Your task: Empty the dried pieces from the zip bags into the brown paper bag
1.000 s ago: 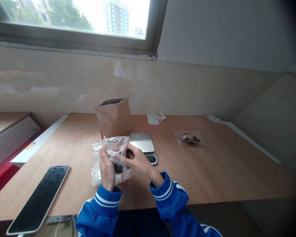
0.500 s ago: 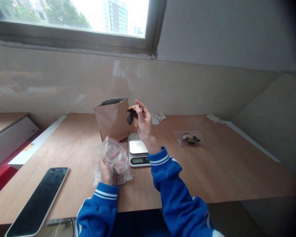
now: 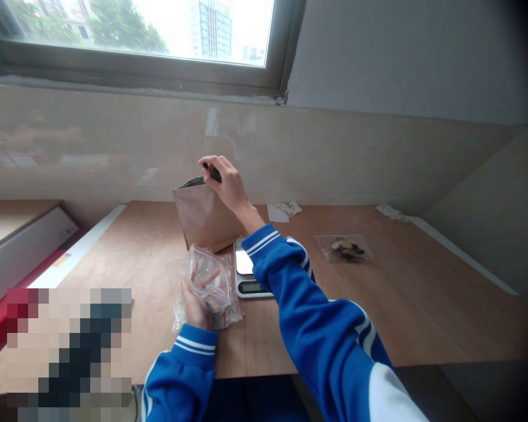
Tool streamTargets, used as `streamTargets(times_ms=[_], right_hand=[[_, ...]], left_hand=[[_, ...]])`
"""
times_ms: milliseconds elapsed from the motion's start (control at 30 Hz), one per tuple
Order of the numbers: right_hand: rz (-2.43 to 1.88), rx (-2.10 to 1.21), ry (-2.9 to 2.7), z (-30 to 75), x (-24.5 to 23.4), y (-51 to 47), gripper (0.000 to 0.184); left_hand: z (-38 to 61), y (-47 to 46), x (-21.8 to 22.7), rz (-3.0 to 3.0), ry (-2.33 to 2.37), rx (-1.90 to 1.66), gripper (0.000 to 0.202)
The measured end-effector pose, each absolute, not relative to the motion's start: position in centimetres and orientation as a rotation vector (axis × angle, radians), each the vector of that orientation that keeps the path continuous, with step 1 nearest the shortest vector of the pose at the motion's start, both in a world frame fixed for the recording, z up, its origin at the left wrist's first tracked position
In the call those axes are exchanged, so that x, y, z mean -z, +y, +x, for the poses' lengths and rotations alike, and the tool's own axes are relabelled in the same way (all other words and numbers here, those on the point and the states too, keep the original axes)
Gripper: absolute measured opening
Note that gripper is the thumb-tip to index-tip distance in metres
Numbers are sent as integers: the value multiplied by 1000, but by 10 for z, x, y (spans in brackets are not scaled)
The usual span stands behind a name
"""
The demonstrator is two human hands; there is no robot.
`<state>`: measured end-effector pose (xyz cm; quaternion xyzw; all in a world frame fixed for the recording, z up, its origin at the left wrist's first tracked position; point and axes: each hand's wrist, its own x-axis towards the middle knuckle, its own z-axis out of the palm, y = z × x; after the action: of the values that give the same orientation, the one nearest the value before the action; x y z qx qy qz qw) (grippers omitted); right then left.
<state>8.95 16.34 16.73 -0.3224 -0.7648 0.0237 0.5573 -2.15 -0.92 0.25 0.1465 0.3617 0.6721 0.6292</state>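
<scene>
My right hand (image 3: 227,180) is raised over the mouth of a brown paper bag (image 3: 206,218), fingers closed on dark brown dried pieces (image 3: 213,172) whose kind I cannot make out. The paper bag stands upright with its top open. Lower down, my left hand (image 3: 197,305) grips a clear zip bag (image 3: 215,284) with a red seal line; a small brownish piece shows through the plastic near its bottom. Right beside the zip bag lies a white kitchen scale (image 3: 242,287) with a metal plate, partly hidden by my right sleeve.
Another clear zip bag (image 3: 345,248) with dark pieces lies flat on the wooden table (image 3: 378,310) to the right. Crumpled white paper (image 3: 289,208) lies at the back. Pixelation covers a dark long object at front left. A window (image 3: 136,35) is above.
My right hand has moved left and up from above the scale to over the paper bag, still holding dark pieces. My left hand keeps its grip on the zip bag.
</scene>
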Motion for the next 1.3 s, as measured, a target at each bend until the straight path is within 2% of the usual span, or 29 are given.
streamTargets(times_ms=[300, 400, 500, 667, 767, 900, 1067, 1300], right_hand=[[-760, -511, -2121, 91, -129, 148, 17], [-726, -433, -1930, 89, -139, 147, 21], [-713, -242, -1694, 89, -171, 157, 26], [-703, -100, -1733, 87, -203, 181, 18], [-684, -166, -1854, 87, -191, 184, 16], [-737, -269, -1713, 87, -176, 174, 22], [-696, -468, -1510, 88, -180, 164, 34], [-658, -620, -1369, 92, -181, 159, 40]], left_hand=[[-23, -10, -5, 359, 856, -1536, 53], [-23, -11, -6, 344, 853, -1524, 52], [-24, -11, -7, 310, 841, -1526, 52], [-23, -10, -7, 282, 846, -1534, 52], [-23, -10, -7, 320, 861, -1525, 54], [-24, -10, -7, 316, 869, -1525, 53], [-23, -9, -6, 310, 874, -1528, 50], [-24, -11, -11, 282, 848, -1519, 48]])
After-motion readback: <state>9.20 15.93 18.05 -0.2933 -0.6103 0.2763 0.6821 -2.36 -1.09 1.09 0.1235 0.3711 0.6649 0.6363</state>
